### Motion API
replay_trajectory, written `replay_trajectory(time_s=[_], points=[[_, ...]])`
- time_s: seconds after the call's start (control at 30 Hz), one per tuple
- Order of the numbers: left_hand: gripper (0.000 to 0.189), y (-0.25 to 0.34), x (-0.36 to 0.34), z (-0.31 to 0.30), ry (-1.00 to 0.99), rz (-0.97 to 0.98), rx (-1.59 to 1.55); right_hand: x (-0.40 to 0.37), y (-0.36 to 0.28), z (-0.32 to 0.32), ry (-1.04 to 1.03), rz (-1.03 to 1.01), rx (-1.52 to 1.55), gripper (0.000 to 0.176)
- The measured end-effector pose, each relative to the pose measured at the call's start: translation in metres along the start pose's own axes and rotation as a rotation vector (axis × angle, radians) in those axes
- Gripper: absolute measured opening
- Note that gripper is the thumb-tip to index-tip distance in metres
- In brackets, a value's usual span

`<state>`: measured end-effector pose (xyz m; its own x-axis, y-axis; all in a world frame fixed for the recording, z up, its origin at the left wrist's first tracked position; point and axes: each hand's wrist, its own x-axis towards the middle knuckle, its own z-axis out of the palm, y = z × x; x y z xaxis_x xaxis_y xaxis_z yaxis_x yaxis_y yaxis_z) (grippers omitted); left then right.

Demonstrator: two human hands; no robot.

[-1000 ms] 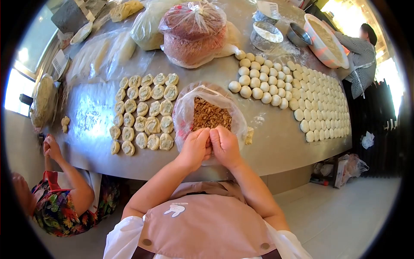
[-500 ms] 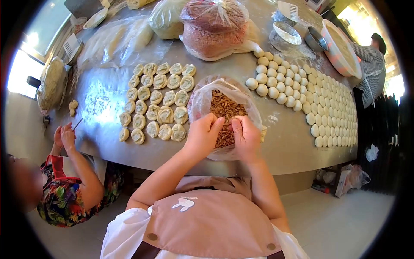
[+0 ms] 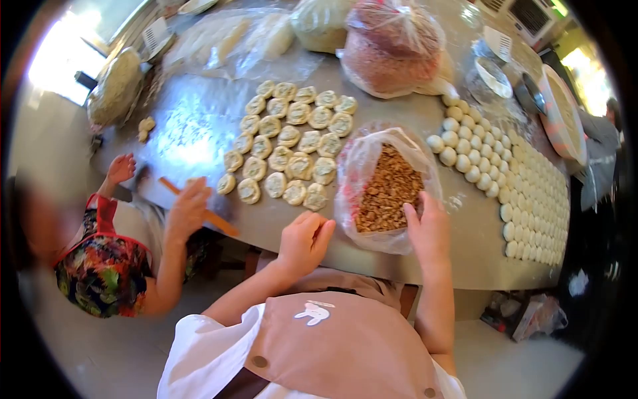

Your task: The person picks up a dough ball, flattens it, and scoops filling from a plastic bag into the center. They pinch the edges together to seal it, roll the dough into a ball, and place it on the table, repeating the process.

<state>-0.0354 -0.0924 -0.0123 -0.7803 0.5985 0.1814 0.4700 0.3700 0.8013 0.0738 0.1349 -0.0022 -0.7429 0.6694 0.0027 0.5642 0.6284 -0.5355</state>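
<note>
The brown filling (image 3: 389,189) is lying inside the plastic bag (image 3: 351,189), left of the right hand (image 3: 430,223), the nearer one, which is curling part-open at its right side. The left hand (image 3: 304,245) is forming a fist, contents hidden.

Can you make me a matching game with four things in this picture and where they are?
1. rabbit
2. brown bits
3. stick
4. dough balls

A. in the open bag
B. at a co-worker's hand
C. right of the open bag
D. on the apron

Pairs: 1-D, 2-A, 3-B, 4-C
</note>
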Motion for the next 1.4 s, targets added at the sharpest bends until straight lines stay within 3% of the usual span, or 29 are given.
replay_trajectory(time_s=[0.1,0.13,0.23,0.33,0.43,0.53,0.73,0.93,1.07,1.13,1.23,1.27,1.4], points=[[0.011,-0.012,-0.027,-0.002,0.091,-0.187,-0.161,0.006,-0.03,0.008,-0.012,-0.009,-0.118,0.049],[0.021,-0.015,-0.032,-0.007,0.06,-0.229,-0.069,0.009,-0.036,0.013,-0.028,-0.022,-0.109,0.056],[0.031,-0.02,-0.023,-0.006,0.239,-0.162,0.086,0.013,-0.048,0.015,-0.112,-0.143,-0.065,0.057],[0.045,-0.035,-0.012,-0.011,0.242,-0.196,0.213,0.009,-0.052,0.01,-0.139,-0.136,-0.032,0.057],[0.05,-0.041,-0.009,-0.019,-0.063,-0.647,0.06,0.008,-0.039,0.006,-0.106,-0.038,-0.053,0.057],[0.05,-0.044,-0.005,-0.009,0.14,-0.946,-0.466,0.008,-0.034,0.009,-0.129,-0.094,-0.086,0.056],[0.04,-0.057,0.027,0.015,0.391,-1.037,-0.655,0.007,-0.046,0.013,-0.163,-0.173,-0.016,0.053],[0.033,-0.063,0.031,0.022,0.354,-0.871,-0.252,0.007,-0.038,0.012,-0.143,-0.131,-0.079,0.051],[0.028,-0.073,0.02,0.027,0.489,-0.778,-0.541,0.007,-0.046,0.011,-0.21,-0.143,-0.046,0.05],[0.025,-0.036,0.021,0.002,0.536,-0.713,-0.664,0.007,-0.045,0.014,-0.211,-0.155,0.005,0.049],[0.034,-0.01,0.024,-0.021,0.279,-0.709,-1.199,0.008,-0.042,0.009,-0.204,-0.142,0.021,0.044],[0.038,-0.008,0.027,-0.025,0.119,-0.721,-1.291,0.009,-0.042,0.008,-0.215,-0.132,0.014,0.043],[0.029,0.022,0.045,-0.013,-0.179,-0.832,-1.548,0.013,-0.027,0.01,-0.191,-0.112,0.066,0.038]])
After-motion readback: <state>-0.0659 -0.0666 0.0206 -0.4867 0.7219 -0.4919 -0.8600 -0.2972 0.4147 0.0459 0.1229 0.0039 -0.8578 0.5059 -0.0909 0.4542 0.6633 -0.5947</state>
